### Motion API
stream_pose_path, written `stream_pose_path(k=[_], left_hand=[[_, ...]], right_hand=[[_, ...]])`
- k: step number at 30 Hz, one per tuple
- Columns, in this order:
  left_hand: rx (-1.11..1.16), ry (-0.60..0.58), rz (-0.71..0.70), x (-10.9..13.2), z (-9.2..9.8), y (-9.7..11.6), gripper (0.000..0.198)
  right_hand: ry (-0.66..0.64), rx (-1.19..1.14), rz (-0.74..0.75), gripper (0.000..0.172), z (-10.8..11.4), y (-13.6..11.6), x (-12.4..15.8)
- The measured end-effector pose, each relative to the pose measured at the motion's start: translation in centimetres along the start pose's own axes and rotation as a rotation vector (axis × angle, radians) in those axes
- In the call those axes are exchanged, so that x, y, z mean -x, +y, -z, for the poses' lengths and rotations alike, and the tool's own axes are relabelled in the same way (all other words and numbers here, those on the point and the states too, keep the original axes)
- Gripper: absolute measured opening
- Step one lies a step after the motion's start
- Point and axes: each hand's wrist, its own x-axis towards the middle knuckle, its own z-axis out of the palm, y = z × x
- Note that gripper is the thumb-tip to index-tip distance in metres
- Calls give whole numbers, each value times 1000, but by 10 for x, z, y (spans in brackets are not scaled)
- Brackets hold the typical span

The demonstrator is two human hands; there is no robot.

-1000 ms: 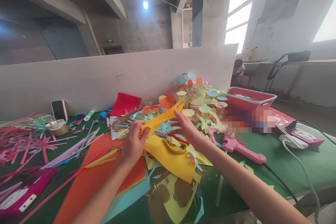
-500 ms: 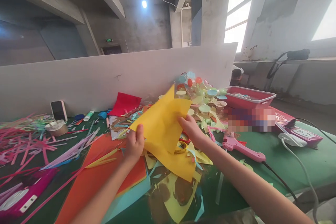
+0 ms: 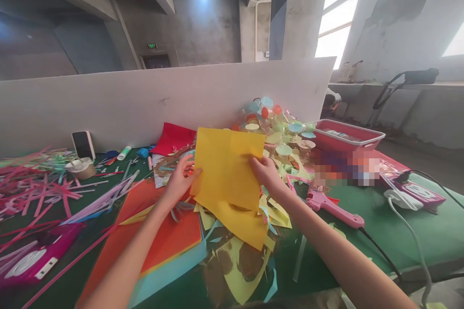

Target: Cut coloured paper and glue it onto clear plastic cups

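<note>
Paper, a yellow sheet [image 3: 228, 169] held up above a second yellow sheet [image 3: 250, 231] and some scraps [image 3: 242, 292] on the green desk [image 3: 391, 231], seems at the stage of being steadied and lined up, and the next move would call for an even, light hold that does not crease it. The right hand [image 3: 266, 171] pinches its right side, thumb in front; the left hand [image 3: 181, 177] is loosely parted, thumb at the left edge, fingers curled just beside it. Orange paper [image 3: 163, 246] lies to the left, a pink glue gun [image 3: 335, 210] to the right.
</note>
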Motion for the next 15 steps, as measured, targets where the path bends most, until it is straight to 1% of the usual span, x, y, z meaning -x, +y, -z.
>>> stream_pose_path(k=[3,5,9,11,13,15], left_hand=[[95,-149,33,2,2,8,67],[128,-168,97,7,1,15,64],[91,-82,192,13,-1,21,59],[97,-39,227,13,1,22,55],[113,12,266,11,4,24,48],[118,37,301,9,7,27,41]], right_hand=[[-27,-12,-28,23,0,-4,3],[-62,-35,-37,23,-1,-6,4],[-128,-64,-22,25,-2,-5,4],[-128,22,58,26,-3,0,2],[-112,156,147,25,-4,7,0],[-94,264,185,25,-6,14,-2]])
